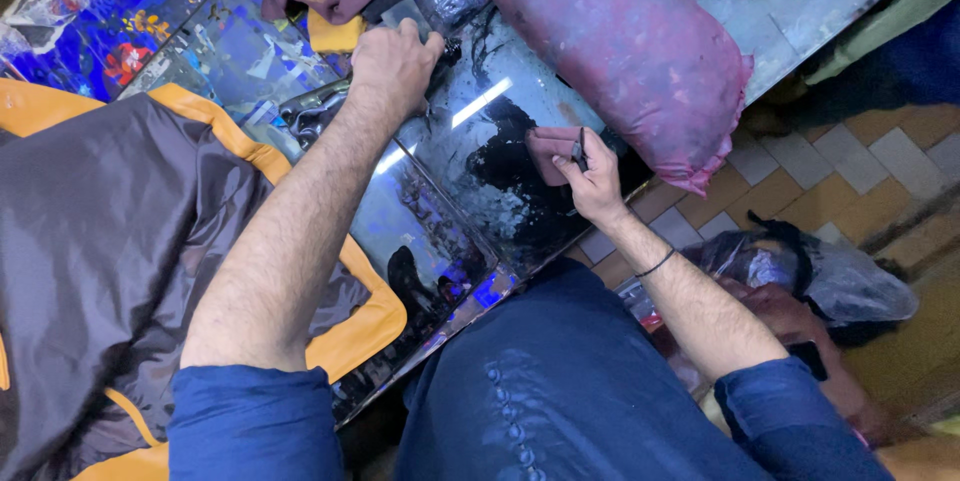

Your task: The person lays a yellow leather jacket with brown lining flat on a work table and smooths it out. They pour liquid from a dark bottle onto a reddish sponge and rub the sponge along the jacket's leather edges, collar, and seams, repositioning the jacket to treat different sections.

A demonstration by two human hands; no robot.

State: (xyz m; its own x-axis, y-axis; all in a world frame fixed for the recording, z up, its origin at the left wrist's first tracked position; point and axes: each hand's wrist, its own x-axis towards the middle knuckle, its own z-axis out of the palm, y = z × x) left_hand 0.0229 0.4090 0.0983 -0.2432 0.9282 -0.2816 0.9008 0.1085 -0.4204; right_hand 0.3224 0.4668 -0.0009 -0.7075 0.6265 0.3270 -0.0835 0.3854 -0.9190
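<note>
You're mid-wipe: right hand (592, 176) pinches a small maroon cloth (552, 151), maybe with a dark tool, onto the black smear (505, 166) on the glossy panel (450, 191), left hand (392, 66) fisted bracing its top edge; next stroke needs steady pressure.

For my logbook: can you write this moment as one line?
left hand: pressing on glossy panel | right hand: holding maroon cloth against panel | red bolster: beside
</note>
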